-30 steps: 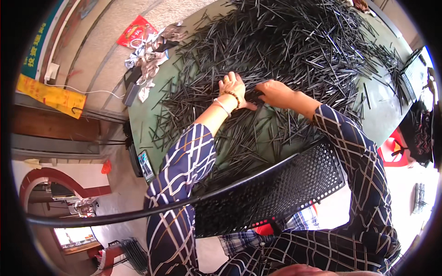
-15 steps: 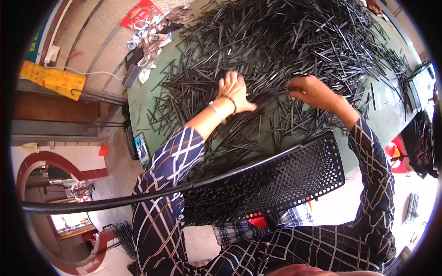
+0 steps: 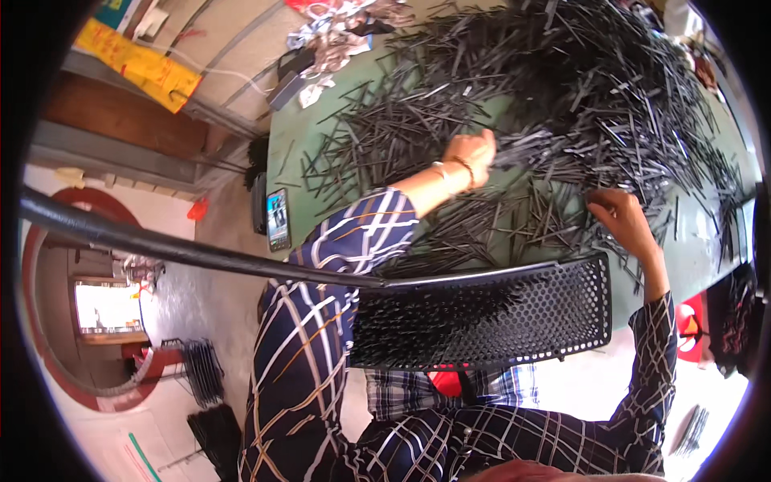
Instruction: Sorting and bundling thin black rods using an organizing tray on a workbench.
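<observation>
1. Left hand (image 3: 471, 158): you are holding it just above the centre of the frame, at the loose black strips (image 3: 606, 120). Its fingers are curling together, and a blurred bunch of strips is lying directly to their right. You cannot tell from this view whether the fingers are clamping any of it.
2. Left wrist: you are wearing a dark beaded bracelet (image 3: 464, 171) and, just behind it, a pale band (image 3: 439, 170).
3. Right hand (image 3: 625, 221): you are holding it right of centre, lower than the left and well apart from it, near the scattered strips. The fingers are bending toward the thumb; whether they are gripping a strip, you cannot tell.
4. Loose black strips: they are lying in a tangle across the upper centre and upper right of the frame, thinning out toward the left and around both hands. They are resting on a green tabletop (image 3: 283, 165), which is showing through between them.
5. Perforated black panel (image 3: 582, 305): it is occupying the lower centre, between your forearms. Bristle-like black pieces are crowding its left and middle parts; bare holes are showing at its right end.
6. Black rod (image 3: 161, 253): it is running from the left edge of the frame, across your left sleeve (image 3: 309, 321), to the panel's upper edge.
7. Tabletop's left edge: a smartphone (image 3: 277, 218) is lying there face up, with crumpled rags (image 3: 345, 46) farther up, at the upper left.
</observation>
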The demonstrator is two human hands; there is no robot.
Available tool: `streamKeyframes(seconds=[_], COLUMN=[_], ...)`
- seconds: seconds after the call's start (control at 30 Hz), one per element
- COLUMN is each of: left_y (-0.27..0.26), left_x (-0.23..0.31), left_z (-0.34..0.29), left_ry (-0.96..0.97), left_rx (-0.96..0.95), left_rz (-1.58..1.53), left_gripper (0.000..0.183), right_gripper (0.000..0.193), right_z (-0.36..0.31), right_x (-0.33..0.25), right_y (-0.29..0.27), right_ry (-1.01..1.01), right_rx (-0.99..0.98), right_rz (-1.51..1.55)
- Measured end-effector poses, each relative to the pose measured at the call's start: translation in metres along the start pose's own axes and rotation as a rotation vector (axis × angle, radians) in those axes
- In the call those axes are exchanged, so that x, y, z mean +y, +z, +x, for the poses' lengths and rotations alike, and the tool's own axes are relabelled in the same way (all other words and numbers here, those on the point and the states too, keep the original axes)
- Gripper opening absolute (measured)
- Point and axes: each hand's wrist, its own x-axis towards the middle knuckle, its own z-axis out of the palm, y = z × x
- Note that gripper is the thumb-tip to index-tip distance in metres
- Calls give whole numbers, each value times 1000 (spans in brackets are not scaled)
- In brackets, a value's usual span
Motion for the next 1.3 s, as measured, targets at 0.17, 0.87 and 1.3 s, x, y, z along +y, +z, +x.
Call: streamKeyframes(seconds=[0.17,0.87,1.3], left_y=[-60,-13,33], left_x=[-29,-126,-130], left_z=[-14,-88,-104], left_ry=[35,-384,-235], left_rx=[-21,554,861], left_rz=[-297,-1636,-1350], left_gripper=[46,21,38], right_gripper=[24,25,26], right_z=[-20,-46,-51], right_x=[2,10,-2], right_y=[-18,-8,-8], right_ry=[-12,126,207], right_rx=[61,77,78], right_rz=[24,24,70])
